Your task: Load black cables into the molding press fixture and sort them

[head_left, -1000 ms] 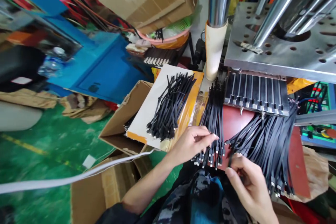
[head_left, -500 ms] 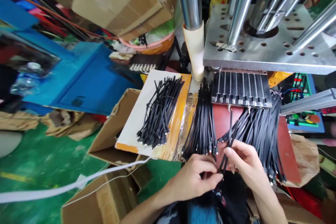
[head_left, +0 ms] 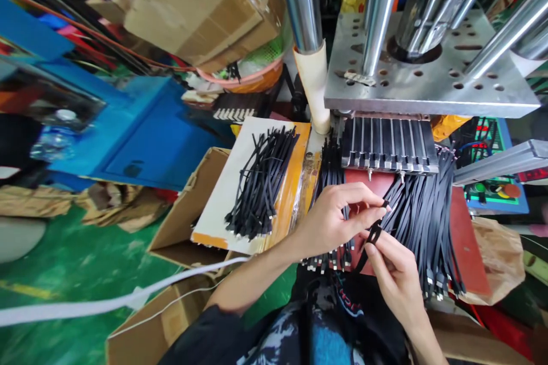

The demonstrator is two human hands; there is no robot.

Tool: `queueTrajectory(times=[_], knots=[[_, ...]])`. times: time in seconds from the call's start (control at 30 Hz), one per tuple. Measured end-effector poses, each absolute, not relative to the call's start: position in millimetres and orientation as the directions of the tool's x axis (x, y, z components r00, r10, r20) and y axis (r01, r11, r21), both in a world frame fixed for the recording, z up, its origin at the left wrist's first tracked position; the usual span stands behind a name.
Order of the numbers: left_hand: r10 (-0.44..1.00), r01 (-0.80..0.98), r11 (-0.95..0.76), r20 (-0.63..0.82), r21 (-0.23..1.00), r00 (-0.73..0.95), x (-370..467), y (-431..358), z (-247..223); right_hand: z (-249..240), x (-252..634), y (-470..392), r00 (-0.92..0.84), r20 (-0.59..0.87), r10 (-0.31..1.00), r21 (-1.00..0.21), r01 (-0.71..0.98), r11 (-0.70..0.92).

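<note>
A flat black cable [head_left: 374,234] is bent into a small loop between my hands. My left hand [head_left: 336,219] pinches one end of it, in front of the metal mould. Just below and to the right, my right hand [head_left: 396,271] grips the cable with thumb and fingers closed. On the right a big bundle of black cables [head_left: 434,217] fans out over the red board. Another bundle of black cables [head_left: 331,162] lies partly hidden behind my left hand. A slotted metal mould [head_left: 389,145] sits behind my hands, under the press plate.
The thick steel plate [head_left: 428,88] of the press overhangs the work area. A separate cable pile [head_left: 263,182] rests on a cardboard sheet [head_left: 233,182] at left. Control buttons [head_left: 496,189] stand at right. Open cardboard boxes [head_left: 171,239] are on the green floor.
My left hand has moved up and to the right with the cable's end. The cable, hanging between my hands before, is now curled into a loop. My right hand has shifted slightly.
</note>
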State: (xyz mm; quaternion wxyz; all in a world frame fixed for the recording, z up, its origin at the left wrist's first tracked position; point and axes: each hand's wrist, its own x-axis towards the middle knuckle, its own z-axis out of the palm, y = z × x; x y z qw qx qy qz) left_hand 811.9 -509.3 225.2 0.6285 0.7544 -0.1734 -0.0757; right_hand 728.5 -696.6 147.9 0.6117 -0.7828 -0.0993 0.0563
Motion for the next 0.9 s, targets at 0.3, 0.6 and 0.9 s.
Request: queueTrajectory(times=[0.3,0.6,0.9], knots=[[-0.372,0.150,-0.006,-0.142,0.989,0.917,804,-502,220,165,745,-709,0.968,0.241,0.068,-0.948,0.250,-0.198],[-0.343,-0.046,-0.024,0.035,0.999,0.939,813,-497,221,176,768,-680,0.965,0.198,0.171,-0.946,0.234,-0.224],[-0.100,-0.393,-0.270,0.380,0.879,0.919,884,-489,196,153,756,-684,0.825,-0.204,0.527,-0.965,-0.078,-0.251]])
